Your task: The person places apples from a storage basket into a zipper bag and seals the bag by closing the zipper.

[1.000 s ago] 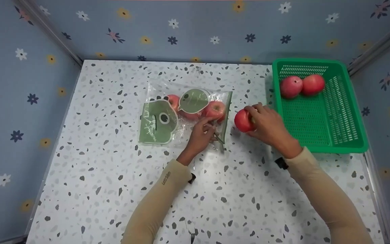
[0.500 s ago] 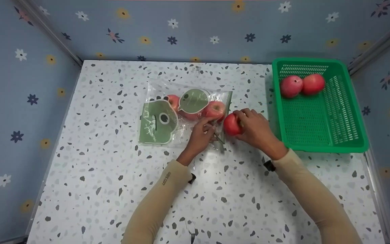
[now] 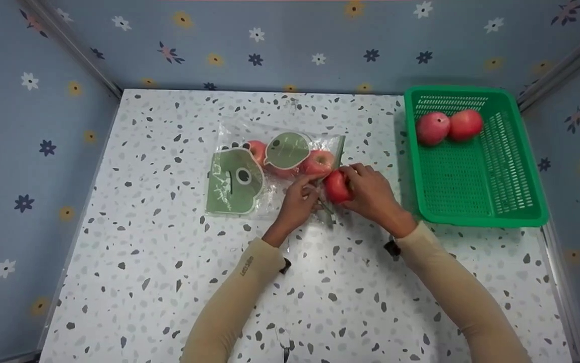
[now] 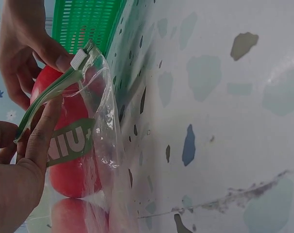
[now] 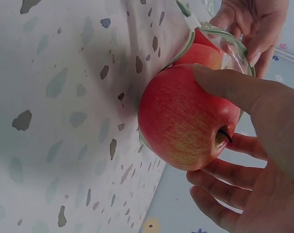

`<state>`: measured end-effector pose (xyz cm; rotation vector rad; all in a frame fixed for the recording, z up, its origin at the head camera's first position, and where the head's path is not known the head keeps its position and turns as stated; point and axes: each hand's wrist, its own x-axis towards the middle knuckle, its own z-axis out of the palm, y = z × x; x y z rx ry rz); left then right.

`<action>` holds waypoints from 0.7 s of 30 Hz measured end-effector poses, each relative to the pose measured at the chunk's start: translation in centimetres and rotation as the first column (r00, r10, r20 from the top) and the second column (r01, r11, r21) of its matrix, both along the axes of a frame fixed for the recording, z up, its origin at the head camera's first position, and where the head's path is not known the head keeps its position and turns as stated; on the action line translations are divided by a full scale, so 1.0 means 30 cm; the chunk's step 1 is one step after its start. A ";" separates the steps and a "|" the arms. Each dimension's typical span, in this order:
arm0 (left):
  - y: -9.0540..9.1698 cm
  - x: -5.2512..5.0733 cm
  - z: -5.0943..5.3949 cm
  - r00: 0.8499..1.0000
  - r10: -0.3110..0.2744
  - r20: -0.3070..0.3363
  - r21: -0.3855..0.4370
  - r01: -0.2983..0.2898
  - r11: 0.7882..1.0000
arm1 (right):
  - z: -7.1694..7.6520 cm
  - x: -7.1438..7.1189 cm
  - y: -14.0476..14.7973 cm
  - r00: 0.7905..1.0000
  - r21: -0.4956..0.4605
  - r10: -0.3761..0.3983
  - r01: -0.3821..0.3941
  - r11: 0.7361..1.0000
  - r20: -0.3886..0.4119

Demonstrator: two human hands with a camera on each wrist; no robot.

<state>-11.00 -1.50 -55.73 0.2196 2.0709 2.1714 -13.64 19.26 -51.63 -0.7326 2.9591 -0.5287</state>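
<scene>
A clear zip bag (image 3: pixel 236 186) with green cartoon prints lies on the table, several apples inside, one of them (image 3: pixel 318 162) near its mouth. My left hand (image 3: pixel 298 202) pinches the bag's green-edged rim between thumb and fingers and lifts it, so the mouth gapes in the left wrist view. In my right hand (image 3: pixel 372 194) is a red apple (image 5: pixel 185 119), gripped with thumb on one side and fingers on the other. That apple is at the bag's mouth, its front partly past the rim. A white slider (image 4: pixel 78 59) sits on the zip edge.
On the right stands a green plastic basket (image 3: pixel 471 221) holding two apples (image 3: pixel 433 128) side by side at its far left. Flower-patterned panels (image 3: pixel 290 45) enclose the speckled table (image 3: pixel 169 302) at the back and sides.
My right hand has carried the apple leftwards, from beside the basket to the bag's mouth. The left hand has kept its place and its pinch on the bag rim.
</scene>
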 end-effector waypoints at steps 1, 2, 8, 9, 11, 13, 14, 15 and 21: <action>-0.001 0.000 0.000 1.000 -0.001 0.002 -0.002 0.001 1.000 | -0.002 0.000 -0.002 1.000 -0.005 -0.001 0.001 1.000 0.006; -0.002 0.001 0.001 1.000 -0.001 0.004 -0.007 0.001 1.000 | -0.004 0.000 -0.006 1.000 -0.009 -0.003 0.003 1.000 0.016; -0.006 0.002 0.005 1.000 -0.006 -0.002 -0.025 0.006 1.000 | -0.012 -0.004 -0.023 0.999 -0.021 -0.002 0.003 1.000 0.033; -0.006 0.003 0.006 1.000 -0.009 -0.004 -0.027 0.009 1.000 | -0.013 -0.005 -0.026 0.999 -0.022 -0.003 0.004 1.000 0.033; -0.006 0.003 0.006 1.000 -0.013 -0.005 -0.030 0.013 0.999 | -0.015 -0.008 -0.032 0.999 -0.029 -0.006 0.007 1.000 0.037; -0.007 0.003 0.009 1.000 -0.015 -0.004 -0.038 0.015 0.999 | -0.017 -0.009 -0.036 0.999 -0.042 -0.014 0.015 0.999 0.040; -0.006 0.003 0.011 1.000 -0.015 0.000 -0.037 0.015 0.999 | -0.018 -0.009 -0.039 0.999 -0.049 -0.018 0.020 0.999 0.046; -0.006 0.003 0.012 1.000 -0.014 0.002 -0.038 0.014 0.999 | -0.020 -0.009 -0.041 0.999 -0.059 -0.021 0.024 0.998 0.049; -0.007 0.006 0.015 1.000 -0.016 0.018 -0.046 0.017 0.999 | -0.036 -0.006 -0.047 0.995 -0.143 -0.048 0.060 0.988 0.086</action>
